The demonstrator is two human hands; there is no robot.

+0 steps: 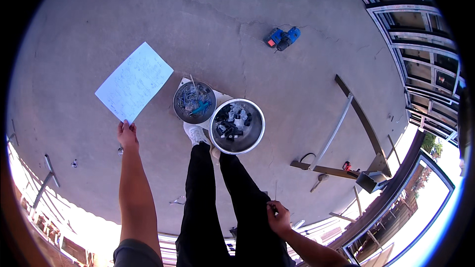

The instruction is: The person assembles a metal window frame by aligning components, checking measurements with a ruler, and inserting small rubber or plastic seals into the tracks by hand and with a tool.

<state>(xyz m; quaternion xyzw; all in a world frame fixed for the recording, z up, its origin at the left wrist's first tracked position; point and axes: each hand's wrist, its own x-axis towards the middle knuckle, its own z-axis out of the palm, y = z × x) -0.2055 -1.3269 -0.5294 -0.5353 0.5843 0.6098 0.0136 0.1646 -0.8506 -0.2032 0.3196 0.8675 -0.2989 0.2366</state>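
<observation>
My left hand (128,134) is closed on the lower corner of a sheet of paper (134,81) covered with handwriting, held out over the floor. Down by my right thigh, my right hand (279,217) is closed round a dark tool with a thin upright shaft (276,191), apparently a screwdriver; its handle is mostly hidden by my fingers. Between the paper and my legs stands a metal bowl of long screws (187,96), with a teal-handled tool (200,108) lying in it. Touching it on the right is a shiny bowl (261,136) with small black and whitish plastic parts.
A blue cordless drill (282,38) lies on the concrete floor ahead. To the right are long metal profiles (363,113), a hammer-like tool (320,182) and a red tool (348,166). Window frames (403,34) line the far right. My white shoe (196,132) is beside the bowls.
</observation>
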